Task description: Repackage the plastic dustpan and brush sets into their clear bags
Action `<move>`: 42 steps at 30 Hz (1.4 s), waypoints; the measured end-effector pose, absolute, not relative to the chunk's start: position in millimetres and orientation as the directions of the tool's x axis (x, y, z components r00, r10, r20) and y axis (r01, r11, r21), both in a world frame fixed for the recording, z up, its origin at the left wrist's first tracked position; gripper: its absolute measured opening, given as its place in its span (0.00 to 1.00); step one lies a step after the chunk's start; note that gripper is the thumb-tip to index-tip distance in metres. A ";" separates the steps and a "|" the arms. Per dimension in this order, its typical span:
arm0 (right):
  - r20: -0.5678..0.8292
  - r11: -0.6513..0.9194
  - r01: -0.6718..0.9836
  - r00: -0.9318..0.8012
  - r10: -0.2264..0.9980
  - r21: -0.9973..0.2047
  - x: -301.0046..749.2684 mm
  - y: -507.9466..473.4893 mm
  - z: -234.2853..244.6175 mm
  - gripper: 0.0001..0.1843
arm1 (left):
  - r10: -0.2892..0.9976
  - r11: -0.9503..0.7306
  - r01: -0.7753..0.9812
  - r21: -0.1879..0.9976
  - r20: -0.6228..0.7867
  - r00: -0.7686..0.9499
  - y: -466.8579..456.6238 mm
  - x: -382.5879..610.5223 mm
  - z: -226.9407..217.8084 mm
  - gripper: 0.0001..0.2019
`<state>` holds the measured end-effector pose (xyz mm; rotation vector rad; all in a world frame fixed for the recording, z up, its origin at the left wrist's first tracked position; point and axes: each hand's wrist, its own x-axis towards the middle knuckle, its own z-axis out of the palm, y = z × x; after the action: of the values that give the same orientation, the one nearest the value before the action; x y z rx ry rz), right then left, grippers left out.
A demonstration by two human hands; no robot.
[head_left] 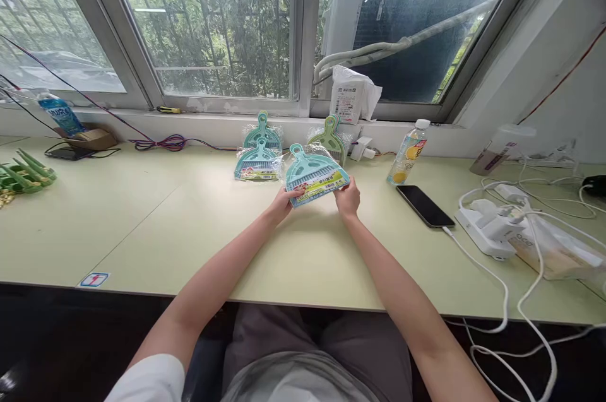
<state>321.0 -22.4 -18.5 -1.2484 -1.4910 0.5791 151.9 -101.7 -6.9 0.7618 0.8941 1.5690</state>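
Between my two hands is a teal dustpan and brush set (316, 176) in clear plastic wrap, tilted slightly, its label along the lower edge. My left hand (283, 203) grips its lower left corner, thumb over the front. At the lower right corner, my right hand (348, 198) is closed on the same pack. Behind it on the left, a wrapped teal dustpan set (258, 161) leans in front of another teal set (262, 129). A green dustpan set (330, 135) stands behind on the right, partly hidden by the held pack.
On the right are a drink bottle (409, 153), a phone (425, 205) on its cable, a power strip (487, 231) with loose white cords and a tissue pack (556, 247). A white-wrapped box (353, 96) sits on the sill. Bundled wires (165, 142) lie at back left.
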 end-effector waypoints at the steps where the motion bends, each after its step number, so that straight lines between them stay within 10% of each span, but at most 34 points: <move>1: 0.402 0.315 0.444 0.116 0.908 -0.839 322.8 -22.0 -17.7 0.14 | 0.986 -0.089 -0.489 0.868 0.008 -0.166 -101.7 152.0 -7.5 0.26; 22: 0.509 0.368 0.609 0.069 0.858 -0.702 319.4 -23.9 -24.1 0.06 | 0.981 -0.080 -0.463 0.883 -0.014 -0.194 -100.3 153.4 -12.2 0.23; 31: 0.006 -0.018 0.207 0.115 0.993 -0.978 309.9 -23.3 -33.6 0.10 | 0.971 -0.085 -0.456 0.886 -0.029 -0.236 -88.3 142.0 -26.5 0.30; 37: 0.190 0.151 0.512 0.024 0.981 -0.845 311.9 -28.0 -24.3 0.13 | 0.971 -0.118 -0.476 0.872 0.000 -0.240 -91.0 138.2 -21.9 0.27; 42: 0.254 0.264 0.287 -0.072 0.965 -0.921 308.6 -27.3 -26.4 0.10 | 0.975 -0.089 -0.491 0.866 -0.026 -0.223 -95.0 141.6 -14.9 0.23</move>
<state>308.6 -27.3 -26.4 -1.1989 -1.5635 0.8758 141.6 -95.0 -14.9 0.7193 0.9452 1.5958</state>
